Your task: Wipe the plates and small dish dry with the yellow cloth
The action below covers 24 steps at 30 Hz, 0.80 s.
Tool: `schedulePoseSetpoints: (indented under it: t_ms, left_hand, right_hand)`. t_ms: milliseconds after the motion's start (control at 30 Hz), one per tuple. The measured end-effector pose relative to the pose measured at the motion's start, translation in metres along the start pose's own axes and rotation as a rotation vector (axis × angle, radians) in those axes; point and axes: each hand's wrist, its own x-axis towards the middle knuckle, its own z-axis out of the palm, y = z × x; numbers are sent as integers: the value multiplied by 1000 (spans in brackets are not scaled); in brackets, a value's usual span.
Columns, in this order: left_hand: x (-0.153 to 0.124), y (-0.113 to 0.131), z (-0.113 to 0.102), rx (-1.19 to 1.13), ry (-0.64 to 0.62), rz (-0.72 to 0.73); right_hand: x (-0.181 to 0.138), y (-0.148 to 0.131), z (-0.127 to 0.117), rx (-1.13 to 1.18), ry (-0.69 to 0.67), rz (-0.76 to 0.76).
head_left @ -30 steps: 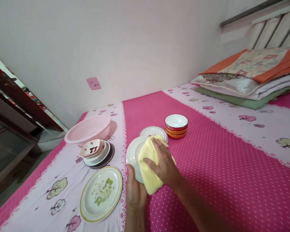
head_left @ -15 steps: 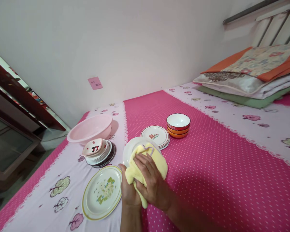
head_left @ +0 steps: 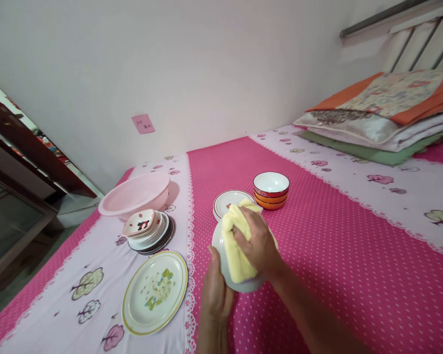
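My left hand (head_left: 218,285) grips a white plate (head_left: 221,253) by its left and near edge, holding it tilted above the bedspread. A yellow cloth (head_left: 239,250) lies across the plate's face and covers most of it. With bent fingers, my right hand (head_left: 257,238) clasps the cloth and presses it against the plate. Just behind stands a short stack of small white plates (head_left: 223,200) with a red rim line, partly hidden by the cloth. To the left, a large plate (head_left: 155,295) with a yellow-green rim and a leafy print lies flat.
Stacked orange and red bowls (head_left: 271,191) stand behind the hands. On the left are a pink basin (head_left: 133,196) and a pile of dishes (head_left: 147,236) topped by a small bowl. Folded bedding (head_left: 376,118) lies at the far right, on the pink patterned bedspread (head_left: 335,255).
Both hands have moved right with the plate and cloth. My right hand has slid the cloth upward on the plate, and the plate now overlaps the small plate stack less.
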Motion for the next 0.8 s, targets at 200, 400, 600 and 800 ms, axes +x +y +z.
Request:
schedulePoseSetpoints:
  t_ms: [200, 400, 600, 800]
  left_hand:
    - [3, 3, 2, -51, 14, 111]
    - [2, 26, 0, -109, 118, 287]
    - [2, 40, -9, -93, 257, 357]
    - [-1, 44, -8, -46, 346, 440]
  right_hand:
    - [-5, 26, 6, 108, 45, 301]
    - [-27, 11, 40, 226, 57, 421]
    - [-46, -8, 56, 258, 93, 402]
    - [-47, -31, 55, 845, 4, 892]
